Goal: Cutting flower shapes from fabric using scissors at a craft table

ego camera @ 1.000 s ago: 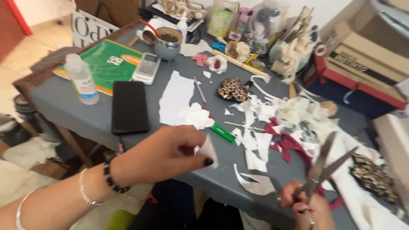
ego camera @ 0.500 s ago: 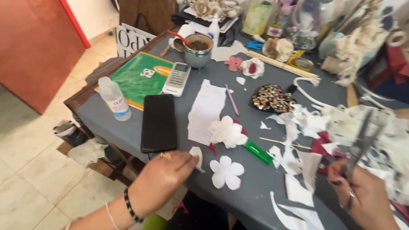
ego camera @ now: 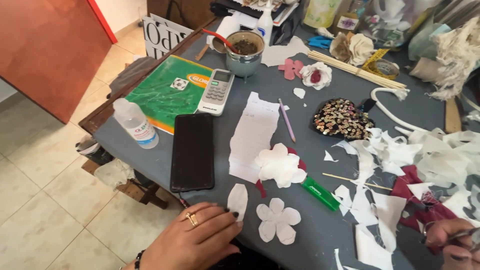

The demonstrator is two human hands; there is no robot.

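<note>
At bottom centre, the left hand (ego camera: 197, 240) lies flat, fingers spread, touching a small white oval fabric petal (ego camera: 237, 200), while the right hand (ego camera: 452, 242) at lower right curls around something I cannot make out.

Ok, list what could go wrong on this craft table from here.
1. The black phone lies at the near table edge beside the left hand; a nudge could push it off.
2. The loose white petal and flat flower cutout sit by that hand and could be swept away or creased.
3. The right hand works low among fabric scraps; pieces could snag or get lost.
</note>
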